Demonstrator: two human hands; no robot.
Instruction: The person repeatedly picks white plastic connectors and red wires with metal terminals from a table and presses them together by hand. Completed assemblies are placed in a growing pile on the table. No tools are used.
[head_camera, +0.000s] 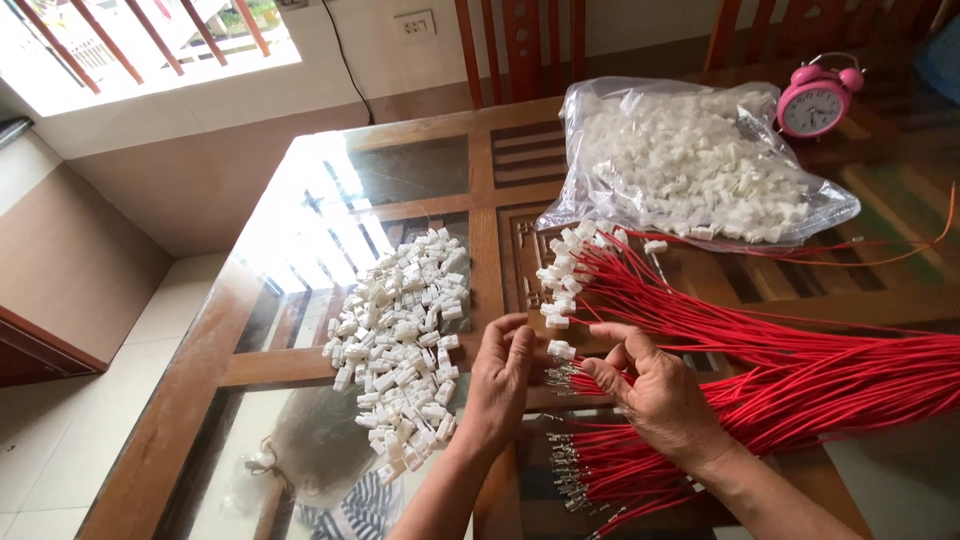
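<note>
Beside the red wires (760, 370) on the worktop (300, 370), the left hand (500, 385) and right hand (655, 395) pinch one wire end, a white connector (561, 350) just above their fingertips.

I see a wooden table (300, 368) with a glass top. On it lies a loose heap of small white plastic connectors (400, 335), a clear plastic bag of more white connectors (690, 165) further back, a spread bundle of red wires (760, 365) on the right, and a pink alarm clock (815, 100) at the far edge.
</note>
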